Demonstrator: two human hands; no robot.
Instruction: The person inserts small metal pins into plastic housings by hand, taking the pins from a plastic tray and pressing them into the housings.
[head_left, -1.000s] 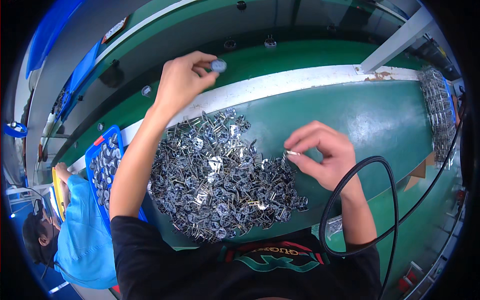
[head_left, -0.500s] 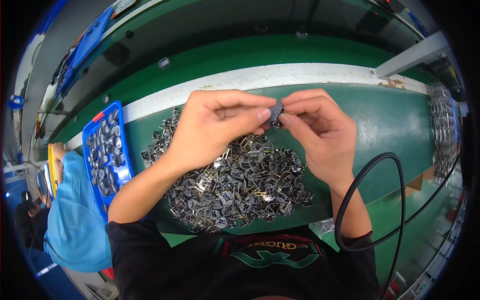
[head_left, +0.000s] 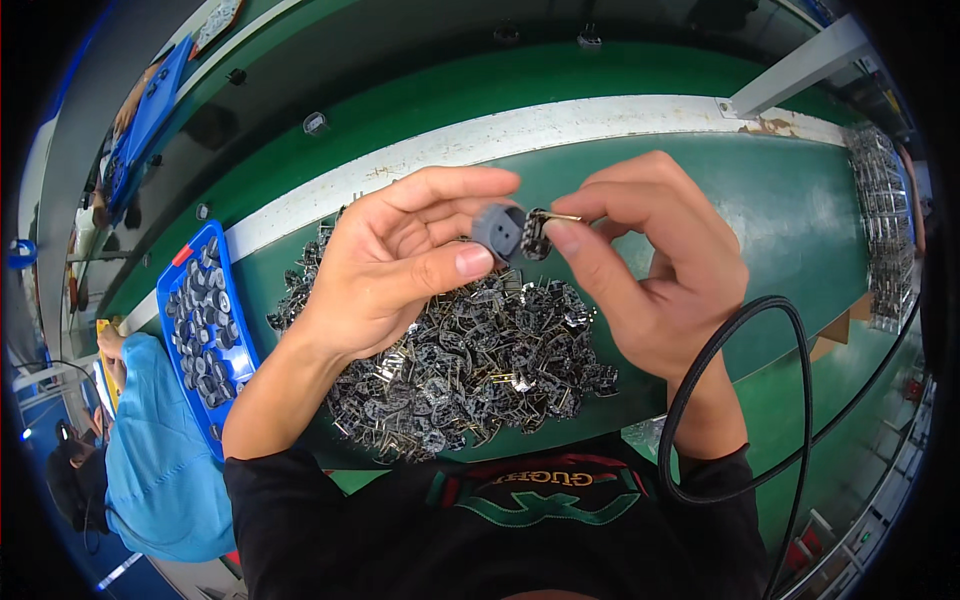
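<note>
One gray cap point(head_left: 496, 231) is sitting between the thumb and fingers of the left hand point(head_left: 385, 258); just to its right, a pronged insert point(head_left: 536, 240) is hanging from the pinch of the right hand point(head_left: 665, 255). The hands are facing each other, slightly apart, over the green surface point(head_left: 770, 220), where a heap of similar inserts point(head_left: 475, 370) is lying.

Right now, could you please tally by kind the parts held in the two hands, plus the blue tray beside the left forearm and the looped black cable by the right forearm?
Grey cap, in the left hand: 1
Dark part with metal prongs, in the right hand: 1
Blue tray: 1
Looped black cable: 1
Total: 4
</note>
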